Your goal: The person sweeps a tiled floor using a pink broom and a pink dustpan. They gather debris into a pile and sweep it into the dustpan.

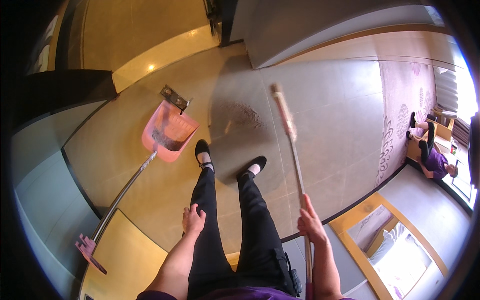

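My right hand (pixel 312 224) grips the pale handle (pixel 299 168) of a broom, whose head (pixel 284 112) is blurred above the tiled floor. To the left of the broom head, loose dark debris (pixel 243 112) lies scattered in my shadow. My left hand (pixel 193 220) hangs in front of my left thigh, fingers loosely curled and holding nothing visible. Left of my feet rests a pink long-handled dustpan (pixel 180 129) with grey dirt (pixel 167 140) inside. Its metal handle (pixel 123 191) leans towards the lower left, ending near a pink toothed piece (pixel 87 247).
A dark metal fitting (pixel 174 98) lies at the dustpan's far edge. A wall corner (pixel 254 65) juts in ahead. At right are a patterned carpet (pixel 403 108), a wood-framed mirror (pixel 390 240) and a seated person (pixel 435 159). A yellow panel (pixel 120 251) stands lower left.
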